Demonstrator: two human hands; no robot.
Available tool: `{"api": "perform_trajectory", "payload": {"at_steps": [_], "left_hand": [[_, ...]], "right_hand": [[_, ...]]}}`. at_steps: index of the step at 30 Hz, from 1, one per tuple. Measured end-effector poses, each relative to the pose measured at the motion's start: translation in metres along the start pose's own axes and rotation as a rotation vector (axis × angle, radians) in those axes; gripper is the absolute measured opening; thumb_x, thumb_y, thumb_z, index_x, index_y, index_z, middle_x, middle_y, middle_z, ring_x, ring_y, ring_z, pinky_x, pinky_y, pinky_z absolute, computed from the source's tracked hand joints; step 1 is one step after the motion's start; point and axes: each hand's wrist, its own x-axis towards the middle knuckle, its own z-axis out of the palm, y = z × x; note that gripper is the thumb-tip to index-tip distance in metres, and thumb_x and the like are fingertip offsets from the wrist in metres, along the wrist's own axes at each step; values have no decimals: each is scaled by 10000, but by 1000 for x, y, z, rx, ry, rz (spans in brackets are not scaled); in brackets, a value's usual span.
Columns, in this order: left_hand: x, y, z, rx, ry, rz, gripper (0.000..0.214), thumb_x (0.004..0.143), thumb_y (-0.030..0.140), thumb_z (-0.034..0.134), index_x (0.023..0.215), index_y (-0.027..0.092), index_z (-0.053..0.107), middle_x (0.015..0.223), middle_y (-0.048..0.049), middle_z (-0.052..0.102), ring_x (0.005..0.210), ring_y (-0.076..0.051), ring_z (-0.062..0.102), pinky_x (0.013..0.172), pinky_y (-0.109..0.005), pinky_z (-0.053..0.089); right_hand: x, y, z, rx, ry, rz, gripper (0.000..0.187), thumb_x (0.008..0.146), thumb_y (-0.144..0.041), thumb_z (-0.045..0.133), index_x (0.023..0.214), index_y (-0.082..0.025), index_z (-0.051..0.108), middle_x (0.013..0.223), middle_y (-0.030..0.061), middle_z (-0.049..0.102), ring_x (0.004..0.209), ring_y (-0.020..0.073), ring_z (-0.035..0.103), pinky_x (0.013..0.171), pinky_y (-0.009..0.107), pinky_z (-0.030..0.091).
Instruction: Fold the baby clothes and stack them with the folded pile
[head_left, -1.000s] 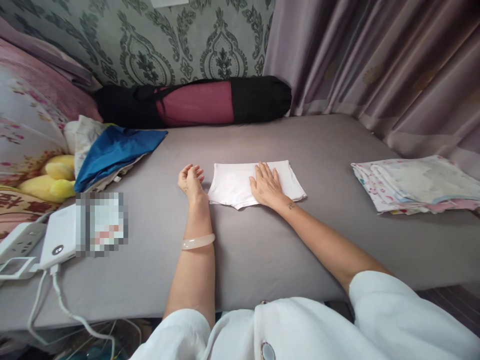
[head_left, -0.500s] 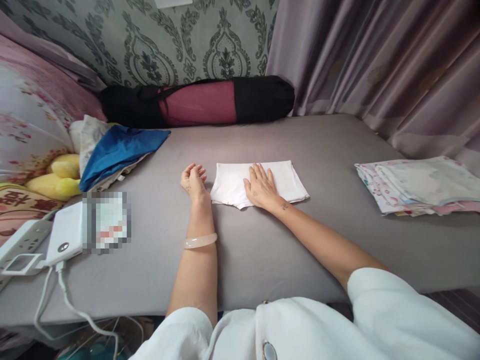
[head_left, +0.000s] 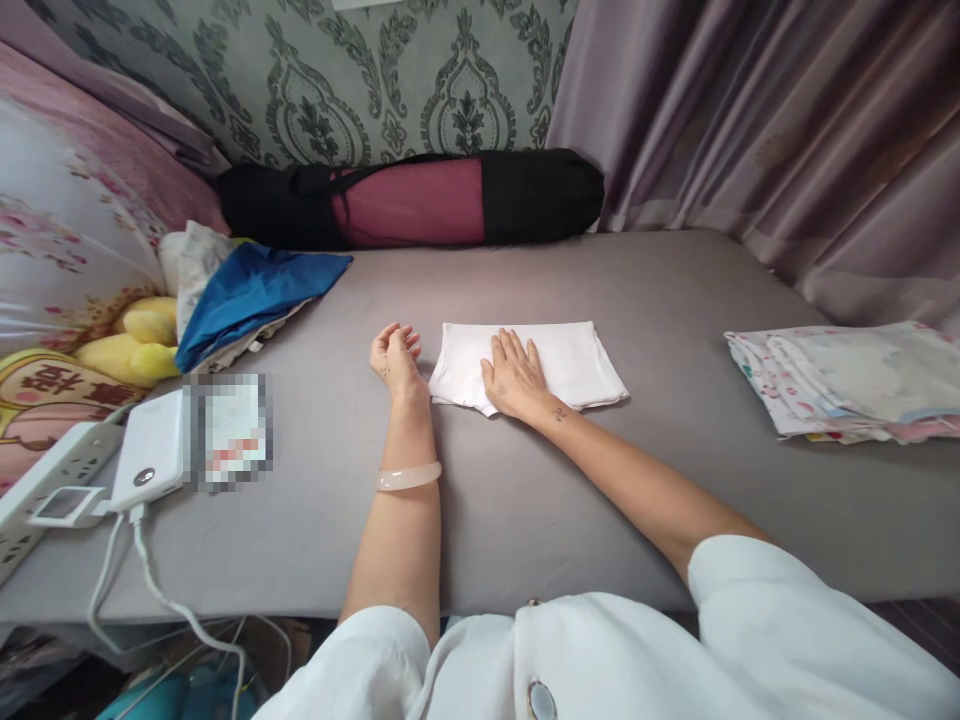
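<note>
The head view looks forward and down on the white cloth (head_left: 574, 358)

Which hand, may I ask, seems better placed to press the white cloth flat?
The right hand, probably: it lies palm-down on the white cloth, while the left hand is loosely curled beside it.

At the centre, the right hand (head_left: 516, 375) hides from us part of the folded white garment (head_left: 574, 350). Near nine o'clock, coarse pixel blocks mask an object (head_left: 234, 425) beside the power bank (head_left: 161, 445), whose round display (head_left: 145, 477) we find too small to read. The left edge cuts off the power strip (head_left: 60, 460) and, toward ten, the floral pillow (head_left: 52, 190). At three, the right edge trims the folded cloth stack (head_left: 862, 375). At eleven, we see only a sliver of something white (head_left: 367, 3). Toward seven, we cannot identify the shadowed clutter (head_left: 161, 695).
</note>
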Motion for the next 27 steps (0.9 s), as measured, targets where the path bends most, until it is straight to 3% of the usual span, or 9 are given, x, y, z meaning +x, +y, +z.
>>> {"api": "perform_trajectory", "payload": {"at_steps": [6, 15, 27], "left_hand": [[-3, 4, -1, -73, 23, -22, 196, 702, 176, 559, 897, 178, 574, 841, -22, 665, 672, -88, 631, 584, -180, 430], [-1, 5, 0, -120, 39, -41, 201, 687, 171, 560, 887, 180, 572, 815, -9, 649, 658, -88, 619, 591, -189, 417], [0, 7, -2, -122, 70, -33, 183, 700, 155, 551, 881, 179, 568, 817, -11, 648, 659, -84, 615, 597, -190, 420]], "right_hand": [[5, -23, 4, 39, -8, -88, 597, 999, -343, 267, 1490, -8, 321, 1582, 161, 245, 1475, 256, 155, 1196, 443, 67], [7, -24, 10, 27, -31, -79, 605, 995, -340, 275, 1495, 0, 306, 1585, 167, 226, 1477, 264, 145, 1193, 458, 64], [7, -55, 12, 2, -88, -189, 598, 1000, -325, 247, 1505, -7, 282, 1583, 151, 238, 1473, 256, 168, 1195, 484, 53]]}}
